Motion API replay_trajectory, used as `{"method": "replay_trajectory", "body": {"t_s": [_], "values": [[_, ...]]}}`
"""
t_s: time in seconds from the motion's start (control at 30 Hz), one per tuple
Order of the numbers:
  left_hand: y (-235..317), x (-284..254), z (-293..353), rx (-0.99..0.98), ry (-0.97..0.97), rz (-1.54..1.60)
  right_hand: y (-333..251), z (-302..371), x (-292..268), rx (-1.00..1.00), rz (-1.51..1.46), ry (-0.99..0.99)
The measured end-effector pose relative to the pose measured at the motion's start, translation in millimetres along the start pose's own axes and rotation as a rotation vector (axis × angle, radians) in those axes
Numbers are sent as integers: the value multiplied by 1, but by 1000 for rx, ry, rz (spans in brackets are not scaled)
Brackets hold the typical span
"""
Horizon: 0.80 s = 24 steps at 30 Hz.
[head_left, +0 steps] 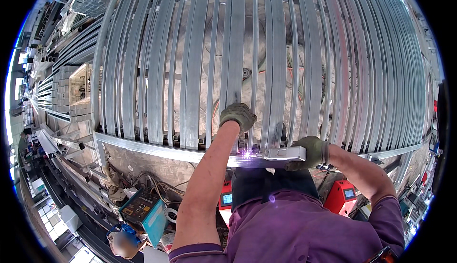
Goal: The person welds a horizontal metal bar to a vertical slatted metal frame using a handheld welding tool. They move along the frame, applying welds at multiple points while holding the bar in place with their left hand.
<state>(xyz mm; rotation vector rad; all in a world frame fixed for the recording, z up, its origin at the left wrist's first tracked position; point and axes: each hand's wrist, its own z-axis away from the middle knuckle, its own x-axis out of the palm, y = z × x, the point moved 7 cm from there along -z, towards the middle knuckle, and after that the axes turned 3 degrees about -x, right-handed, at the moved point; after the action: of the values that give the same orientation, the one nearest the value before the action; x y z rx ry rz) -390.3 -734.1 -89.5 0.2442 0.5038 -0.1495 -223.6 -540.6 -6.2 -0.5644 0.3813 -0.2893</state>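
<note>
My right hand (309,153), in a dark green work glove, is closed around a silver handheld welding torch (284,154). At the torch's tip, a bright violet-white spark (247,155) glows on the near cross rail (143,146) of a metal frame. My left hand (238,116), gloved alike, is curled over a long flat-sided metal tube (233,48), just beyond the spark. Its fingertips are partly hidden, at the tube's right side beside a thinner bar (254,48). Many such tubes and bars run away from me, side by side.
A teal machine (151,217) and tangled cables (154,184) are low on the left. Red boxes with small screens, one at my right (340,197), flank my legs. A crate (80,84) and stacked metal tubes (59,91) stand beyond the frame's left side.
</note>
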Motion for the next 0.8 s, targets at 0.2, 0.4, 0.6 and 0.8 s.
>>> {"method": "replay_trajectory", "body": {"t_s": [0.2, 0.4, 0.6, 0.8], "values": [[0, 2, -1, -6, -18, -10, -3, 3, -1, -19, 0, 28], [-4, 8, -11, 20, 22, -16, 1, 7, 0, -57, -56, 98], [-3, 8, -11, 10, 11, -32, 4, 7, 1, -30, -37, 81], [-2, 5, -8, 32, 36, -55, 1, 11, 0, -6, -34, 24]]}}
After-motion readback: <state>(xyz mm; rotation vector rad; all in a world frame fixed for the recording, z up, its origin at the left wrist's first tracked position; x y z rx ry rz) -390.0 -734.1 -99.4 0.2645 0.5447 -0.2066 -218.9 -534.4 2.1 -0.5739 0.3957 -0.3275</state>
